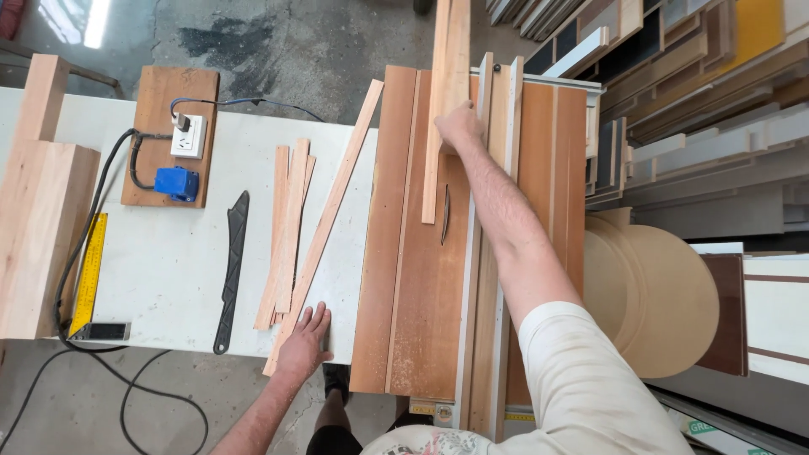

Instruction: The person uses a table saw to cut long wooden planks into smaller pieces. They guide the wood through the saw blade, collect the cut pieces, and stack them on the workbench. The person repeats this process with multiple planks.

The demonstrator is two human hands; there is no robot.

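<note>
My right hand [459, 126] reaches far across the brown saw table [404, 278] and rests on a long pale wooden board [445, 93] that lies lengthwise past the blade slot [445, 216], beside the fence rail [506, 118]. My left hand [305, 341] lies flat with fingers apart on the white bench [160, 278], touching the near end of a long thin wood strip [324, 223]. A small pile of thin offcut strips [286, 227] sits just left of that strip.
A black push stick [232, 270], a yellow square ruler [88, 282], a thick timber block [38, 227] and a socket board with a blue plug [175, 135] lie on the bench. Round discs [657, 295] and stacked panels [699, 84] stand at right.
</note>
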